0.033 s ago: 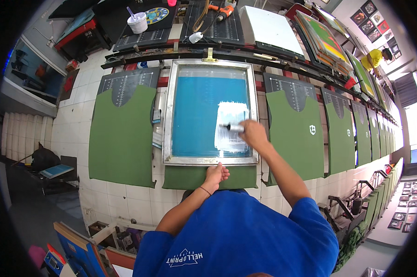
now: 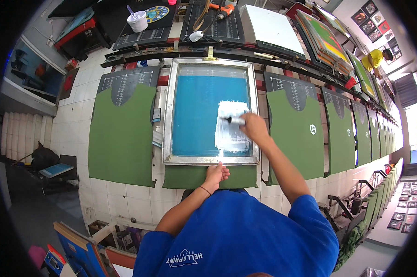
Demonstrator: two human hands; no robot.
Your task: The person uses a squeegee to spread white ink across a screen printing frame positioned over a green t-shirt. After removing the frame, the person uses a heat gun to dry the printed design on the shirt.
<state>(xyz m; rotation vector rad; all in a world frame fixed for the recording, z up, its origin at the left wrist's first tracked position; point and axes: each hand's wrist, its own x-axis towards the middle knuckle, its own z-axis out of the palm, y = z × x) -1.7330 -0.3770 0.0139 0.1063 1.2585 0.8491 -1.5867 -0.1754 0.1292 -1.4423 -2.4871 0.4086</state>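
Note:
A silver-edged printing screen (image 2: 194, 160) with blue mesh lies over a green shirt (image 2: 183, 177), whose lower edge shows in front of it. White ink (image 2: 229, 138) covers a block on the right part of the mesh. My right hand (image 2: 255, 128) is closed round a squeegee (image 2: 236, 121), held above the far half of this ink; motion blurs it slightly. At the middle of the screen's near rim, my left hand (image 2: 215, 175) has its thumb against the metal and its fingers curled. The underside of that grip is hidden.
Green shirts on boards flank the screen, one plain at left (image 2: 120, 134), several at right (image 2: 296, 138) with small white prints. Beyond the rail stand a white tub (image 2: 137, 22) and an orange heat gun (image 2: 224, 12). A person in yellow (image 2: 372, 59) is at far right.
My right hand and the squeegee have shifted slightly away from me across the white ink. The left hand stays at the near rim.

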